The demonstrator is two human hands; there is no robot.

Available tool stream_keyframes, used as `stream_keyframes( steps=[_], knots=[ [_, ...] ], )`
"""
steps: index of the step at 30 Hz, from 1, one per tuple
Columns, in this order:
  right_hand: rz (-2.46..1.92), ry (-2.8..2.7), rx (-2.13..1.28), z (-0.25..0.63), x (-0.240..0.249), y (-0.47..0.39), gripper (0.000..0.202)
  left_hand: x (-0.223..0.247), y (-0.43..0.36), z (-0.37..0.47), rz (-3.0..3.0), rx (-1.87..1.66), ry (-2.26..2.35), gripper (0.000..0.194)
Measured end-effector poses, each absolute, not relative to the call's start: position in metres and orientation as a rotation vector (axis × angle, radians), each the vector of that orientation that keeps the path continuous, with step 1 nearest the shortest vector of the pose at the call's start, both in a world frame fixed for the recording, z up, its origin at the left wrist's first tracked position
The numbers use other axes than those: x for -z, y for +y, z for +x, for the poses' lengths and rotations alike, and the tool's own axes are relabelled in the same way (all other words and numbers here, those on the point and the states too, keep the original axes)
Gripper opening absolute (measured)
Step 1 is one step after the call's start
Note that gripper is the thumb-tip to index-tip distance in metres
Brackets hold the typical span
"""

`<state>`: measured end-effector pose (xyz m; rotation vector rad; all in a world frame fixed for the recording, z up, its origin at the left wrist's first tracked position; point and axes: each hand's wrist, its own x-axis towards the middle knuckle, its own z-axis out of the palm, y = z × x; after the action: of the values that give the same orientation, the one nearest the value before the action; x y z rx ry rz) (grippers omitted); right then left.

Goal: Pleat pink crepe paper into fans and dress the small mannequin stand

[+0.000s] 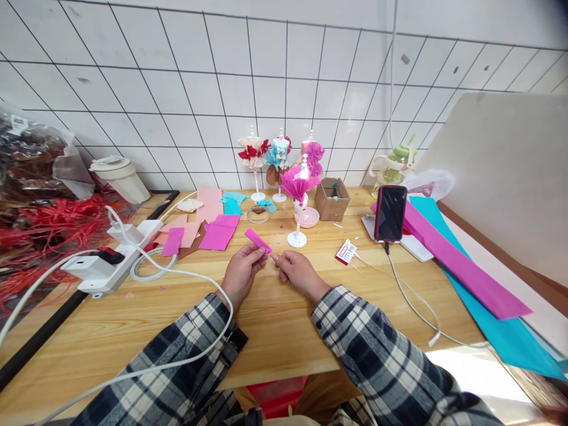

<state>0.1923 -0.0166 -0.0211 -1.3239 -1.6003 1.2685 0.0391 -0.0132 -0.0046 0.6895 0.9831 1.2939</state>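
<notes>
My left hand (pixel 243 271) pinches a narrow folded strip of magenta crepe paper (pixel 256 239) between thumb and fingers. Close to the strip's lower right end, my right hand (pixel 298 273) is closed, its thumb and forefinger pressed together; what they hold is too small to make out. Just beyond both hands stands a small white dress form (pixel 297 238) with a magenta pleated paper ruffle (pixel 300 184) round it. Flat magenta paper pieces (pixel 220 232) lie left of the hands.
Several decorated mini dress forms (pixel 256 177) stand by the wall, near a cardboard box (pixel 332 200) and pink bowl (pixel 309 218). A power strip (pixel 116 260) with a cable across my left sleeve lies left. Rightward are a phone (pixel 390 214) and long paper strips (pixel 465 266).
</notes>
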Motion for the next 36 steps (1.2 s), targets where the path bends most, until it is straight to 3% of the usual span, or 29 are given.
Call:
stream_keyframes(
  steps=[36],
  knots=[
    [-1.222,-1.519,-1.298,0.1917,0.0218,-0.0158,0.03,0.0031,-0.0138,0.0388,0.804,-1.187,1.003,0.026]
  ],
)
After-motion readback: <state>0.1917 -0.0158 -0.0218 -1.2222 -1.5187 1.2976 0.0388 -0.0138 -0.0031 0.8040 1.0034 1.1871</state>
